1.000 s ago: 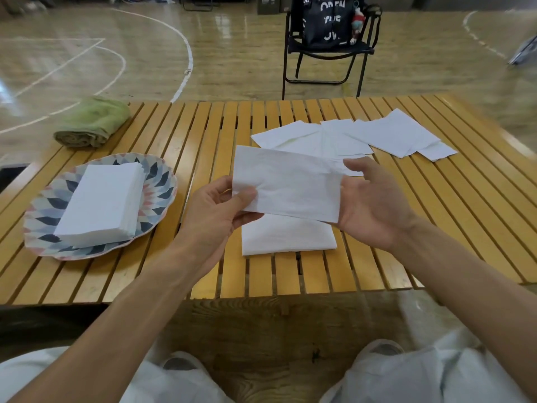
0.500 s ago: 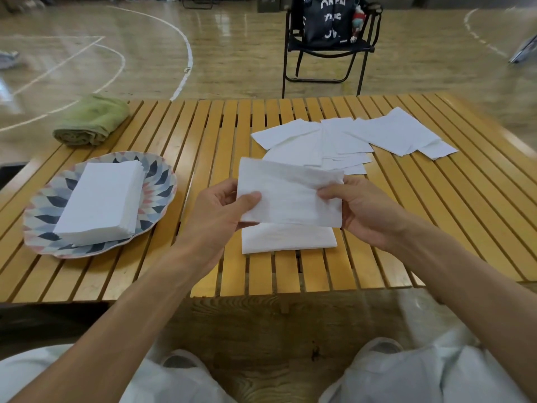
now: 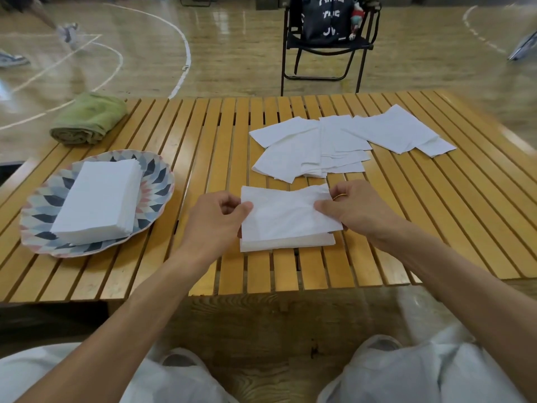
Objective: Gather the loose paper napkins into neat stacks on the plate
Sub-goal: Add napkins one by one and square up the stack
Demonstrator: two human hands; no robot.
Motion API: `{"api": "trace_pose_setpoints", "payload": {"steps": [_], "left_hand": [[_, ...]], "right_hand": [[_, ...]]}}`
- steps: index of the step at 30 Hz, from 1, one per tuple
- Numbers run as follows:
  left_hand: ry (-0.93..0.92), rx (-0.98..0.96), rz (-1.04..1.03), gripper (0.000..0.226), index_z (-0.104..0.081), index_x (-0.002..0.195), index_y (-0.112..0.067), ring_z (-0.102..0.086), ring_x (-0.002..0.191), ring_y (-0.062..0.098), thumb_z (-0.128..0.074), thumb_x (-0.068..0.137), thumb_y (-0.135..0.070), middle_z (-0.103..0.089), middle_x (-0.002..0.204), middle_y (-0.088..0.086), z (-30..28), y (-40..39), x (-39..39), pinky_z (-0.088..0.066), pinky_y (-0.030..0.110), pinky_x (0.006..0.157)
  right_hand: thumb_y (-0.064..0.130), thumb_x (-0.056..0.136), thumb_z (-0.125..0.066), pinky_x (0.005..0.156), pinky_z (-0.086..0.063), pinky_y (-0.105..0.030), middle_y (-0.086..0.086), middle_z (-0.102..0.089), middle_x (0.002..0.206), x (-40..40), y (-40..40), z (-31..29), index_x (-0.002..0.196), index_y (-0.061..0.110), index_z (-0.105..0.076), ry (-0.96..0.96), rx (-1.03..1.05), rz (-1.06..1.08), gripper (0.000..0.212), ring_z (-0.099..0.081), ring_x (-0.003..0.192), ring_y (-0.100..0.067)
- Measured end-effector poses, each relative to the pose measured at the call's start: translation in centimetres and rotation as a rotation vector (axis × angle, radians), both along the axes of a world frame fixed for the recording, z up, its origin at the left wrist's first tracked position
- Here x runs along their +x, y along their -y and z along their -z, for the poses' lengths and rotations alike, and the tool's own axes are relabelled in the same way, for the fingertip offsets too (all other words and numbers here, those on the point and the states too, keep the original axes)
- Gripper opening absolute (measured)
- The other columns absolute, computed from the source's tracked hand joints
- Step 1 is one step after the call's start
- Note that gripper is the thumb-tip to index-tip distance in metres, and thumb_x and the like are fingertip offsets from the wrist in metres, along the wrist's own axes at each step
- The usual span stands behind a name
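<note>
White paper napkin (image 3: 286, 212), thin and creased, sits over a small stack (image 3: 287, 244) at the near middle of the worktop (image 3: 406, 228), its edges roughly matching the stack below. Left hand (image 3: 216, 221) pinches the napkin's left edge between thumb and curled fingers; right hand (image 3: 359, 209) pinches the right edge the same way, so both hands are grasping the one sheet. Napkin looks very light, soft and floppy, easy to tear or crumple; best held at opposite edges as now, or the whole stack taken from both sides with the fingers under it so the sheets do not slide apart. Paper surface looks slightly embossed and matte, sheets square to rectangular.

Loose napkins (image 3: 328, 144) lie fanned and overlapping farther back, flat, corners pointing different ways, not yet gathered. Round plate (image 3: 158, 177) with a scalloped rim and a blue, grey and pink diamond pattern stands at the left, well apart from the hands, carrying one neat thick stack of napkins (image 3: 98, 200). Worktop is yellow wooden slats with gaps between them. Rolled green towel (image 3: 88, 119), soft cloth, sits at the far left corner. Black folding chair (image 3: 327, 45) stands behind on the glossy wooden court floor (image 3: 232, 53).
</note>
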State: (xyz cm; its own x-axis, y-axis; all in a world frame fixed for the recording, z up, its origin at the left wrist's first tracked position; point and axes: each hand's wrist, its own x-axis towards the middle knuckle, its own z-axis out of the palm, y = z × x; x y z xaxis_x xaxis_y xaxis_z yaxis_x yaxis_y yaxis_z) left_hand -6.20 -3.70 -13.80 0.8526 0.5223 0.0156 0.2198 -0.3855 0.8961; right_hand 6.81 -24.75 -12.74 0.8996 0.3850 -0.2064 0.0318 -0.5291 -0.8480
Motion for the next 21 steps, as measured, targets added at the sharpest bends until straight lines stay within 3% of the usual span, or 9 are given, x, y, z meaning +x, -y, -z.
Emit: {"api": "trace_pose_setpoints", "payload": {"steps": [8, 12, 16, 21], "left_hand": [[-0.092, 0.057, -0.008, 0.003, -0.062, 0.093, -0.031, -0.067, 0.071, 0.004, -0.064, 0.095, -0.03, -0.067, 0.087, -0.01, 1.0, -0.5, 0.3, -0.048, 0.012, 0.051], [-0.108, 0.126, 0.0, 0.004, -0.061, 0.097, -0.03, -0.064, 0.083, 0.009, -0.064, 0.095, -0.029, -0.066, 0.089, -0.008, 1.3, -0.7, 0.4, -0.053, 0.023, 0.063], [-0.121, 0.174, 0.023, 0.005, -0.059, 0.098, -0.031, -0.064, 0.082, 0.008, -0.062, 0.096, -0.028, -0.065, 0.088, -0.008, 1.5, -0.6, 0.4, -0.049, 0.02, 0.056], [-0.122, 0.232, 0.029, 0.012, -0.053, 0.093, -0.038, -0.061, 0.077, 0.004, -0.062, 0.096, -0.03, -0.063, 0.085, -0.013, 1.5, -0.4, 0.5, -0.044, 0.014, 0.051]], "right_hand": [[0.025, 0.091, -0.07, 0.078, -0.056, -0.035, -0.004, -0.07, 0.097, -0.1, 0.0, -0.2, 0.102, 0.017, -0.066, 0.043, -0.175, -0.041, 0.014, -0.067, 0.093, -0.02], [0.024, 0.09, -0.072, 0.065, -0.045, -0.024, -0.001, -0.066, 0.097, -0.1, -0.1, 0.0, 0.1, 0.017, -0.066, 0.085, -0.248, -0.05, 0.014, -0.063, 0.09, -0.016], [0.023, 0.089, -0.073, 0.058, -0.042, -0.021, -0.001, -0.067, 0.09, 0.0, -0.2, 0.3, 0.097, 0.018, -0.065, 0.15, -0.299, -0.065, 0.012, -0.063, 0.079, -0.011], [0.024, 0.089, -0.073, 0.059, -0.044, -0.022, 0.002, -0.064, 0.088, 0.1, -0.3, 0.6, 0.096, 0.02, -0.064, 0.2, -0.324, -0.071, 0.012, -0.062, 0.079, -0.011]]}}
